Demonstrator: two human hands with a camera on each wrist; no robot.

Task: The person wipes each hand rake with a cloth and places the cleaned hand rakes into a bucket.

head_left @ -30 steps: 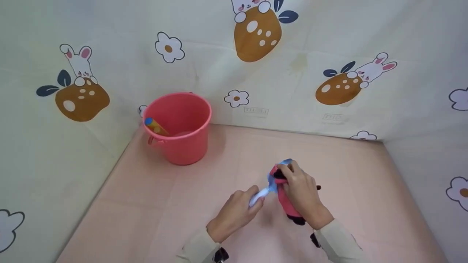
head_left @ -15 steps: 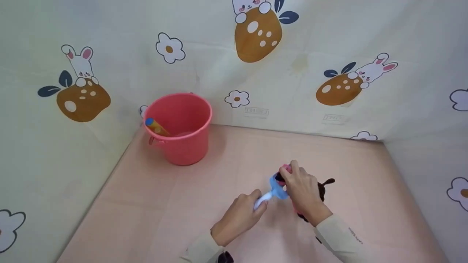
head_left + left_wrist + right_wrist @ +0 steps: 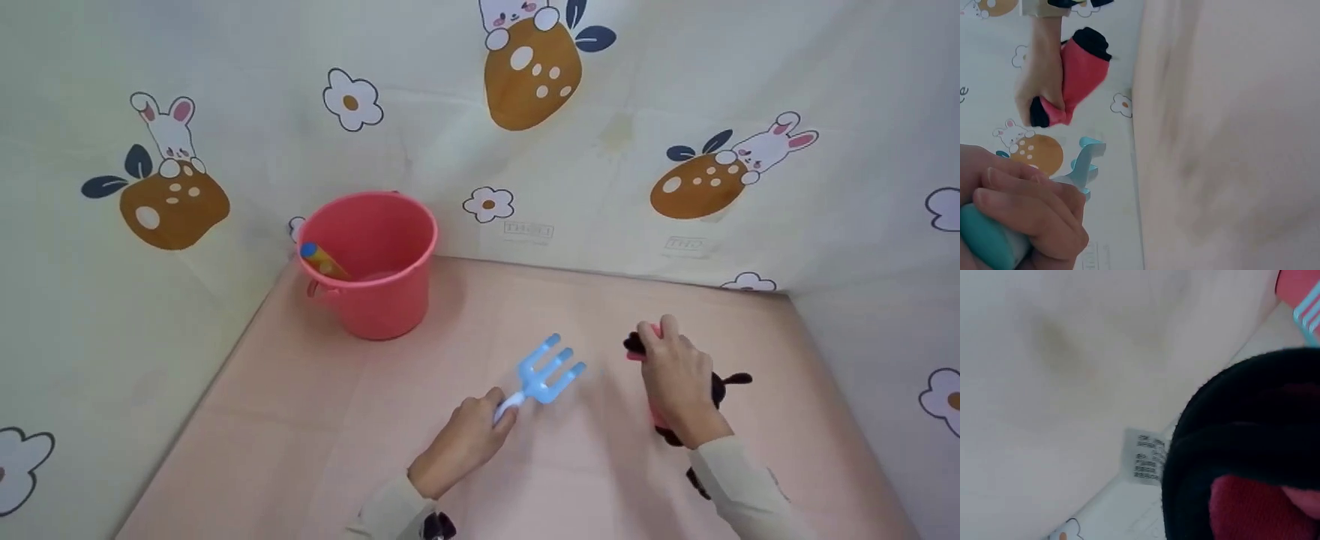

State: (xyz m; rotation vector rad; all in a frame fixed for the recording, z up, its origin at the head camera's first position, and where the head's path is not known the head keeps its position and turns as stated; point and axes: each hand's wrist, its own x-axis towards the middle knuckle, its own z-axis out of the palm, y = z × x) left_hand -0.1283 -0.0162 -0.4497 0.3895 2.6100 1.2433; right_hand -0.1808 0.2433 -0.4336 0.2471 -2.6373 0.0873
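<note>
My left hand (image 3: pixel 465 435) grips the white handle of a toy garden fork (image 3: pixel 541 381), whose blue tines point up and away to the right. In the left wrist view, the fingers of that hand (image 3: pixel 1039 214) wrap round the handle, and the fork (image 3: pixel 1082 166) sticks out beyond them. Further right, my right hand (image 3: pixel 679 379) holds a pink-red and black plush toy (image 3: pixel 718 390) with a dark antenna. Much of the toy is hidden under the hand. Close up in the right wrist view, the plush toy (image 3: pixel 1196 450) shows a thick black edge around red cloth, with a white printed tag (image 3: pixel 1148 458) beside it.
A pink bucket (image 3: pixel 386 307) stands at the back left, with a yellow toy with a blue end (image 3: pixel 322 261) leaning inside. Fabric walls (image 3: pixel 420 150) printed with rabbits and flowers enclose the pale pink surface (image 3: pixel 300 450) on the left, back and right.
The fork and the plush toy, overlapping earlier, are now apart. My right hand has moved right with the toy; my left hand has shifted slightly left with the fork, so all its tines show.
</note>
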